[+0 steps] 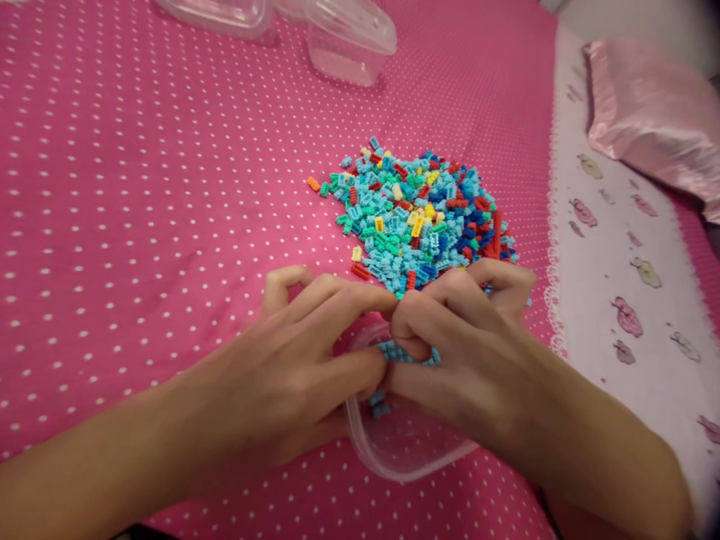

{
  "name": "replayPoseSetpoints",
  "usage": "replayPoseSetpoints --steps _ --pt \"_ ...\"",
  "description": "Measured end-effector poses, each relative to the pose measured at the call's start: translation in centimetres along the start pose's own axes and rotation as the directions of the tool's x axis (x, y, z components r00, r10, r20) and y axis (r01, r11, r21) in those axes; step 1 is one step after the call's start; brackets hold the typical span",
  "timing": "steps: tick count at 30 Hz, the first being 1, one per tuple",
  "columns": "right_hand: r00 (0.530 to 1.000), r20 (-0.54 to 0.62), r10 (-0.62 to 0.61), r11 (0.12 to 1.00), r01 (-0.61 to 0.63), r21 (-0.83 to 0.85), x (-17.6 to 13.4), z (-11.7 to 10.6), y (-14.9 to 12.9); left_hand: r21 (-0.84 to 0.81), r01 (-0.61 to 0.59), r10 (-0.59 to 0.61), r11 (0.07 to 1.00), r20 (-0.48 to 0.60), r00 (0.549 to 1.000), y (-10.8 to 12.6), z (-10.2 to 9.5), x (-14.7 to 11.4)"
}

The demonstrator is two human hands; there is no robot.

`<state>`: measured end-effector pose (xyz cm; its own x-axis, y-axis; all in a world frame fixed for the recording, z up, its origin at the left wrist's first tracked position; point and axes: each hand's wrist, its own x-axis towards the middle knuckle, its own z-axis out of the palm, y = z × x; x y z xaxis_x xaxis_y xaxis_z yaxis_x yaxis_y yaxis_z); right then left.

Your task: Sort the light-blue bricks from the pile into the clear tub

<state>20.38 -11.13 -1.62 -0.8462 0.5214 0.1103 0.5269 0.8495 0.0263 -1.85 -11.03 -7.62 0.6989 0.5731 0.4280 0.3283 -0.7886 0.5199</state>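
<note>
My left hand and my right hand meet over a clear plastic container. Both have bent fingers, and their fingertips come together in a pinch. Whatever lies between the fingertips is hidden by the fingers. Light blue toy building bricks show inside the container, partly covered by my hands. Just beyond my knuckles spreads a heap of small toy bricks, mostly light blue, with green, red, yellow and dark blue ones mixed in.
A pink cloth with white dots lies under everything. Toward the back stand a clear plastic tub and another clear container. On the right are a pale patterned strip with a lace edge and a shiny pink pillow.
</note>
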Motion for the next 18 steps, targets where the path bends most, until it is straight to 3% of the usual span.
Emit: replayPoseSetpoints --steps 6,12,18 --pt "0.999 -0.042 -0.001 0.999 0.003 0.036 0.10 0.05 0.23 0.053 -0.020 0.021 0.998 -0.019 1.000 0.27 -0.29 0.29" --pt "0.999 0.030 -0.025 0.999 0.023 0.044 -0.30 -0.51 0.35 0.179 -0.048 0.059 0.983 -0.058 0.997 0.44 -0.44 0.33" --pt "0.998 0.048 -0.047 0.998 0.045 0.043 -0.25 -0.47 0.11 0.175 -0.007 0.017 0.985 -0.054 0.998 0.44 -0.28 0.28"
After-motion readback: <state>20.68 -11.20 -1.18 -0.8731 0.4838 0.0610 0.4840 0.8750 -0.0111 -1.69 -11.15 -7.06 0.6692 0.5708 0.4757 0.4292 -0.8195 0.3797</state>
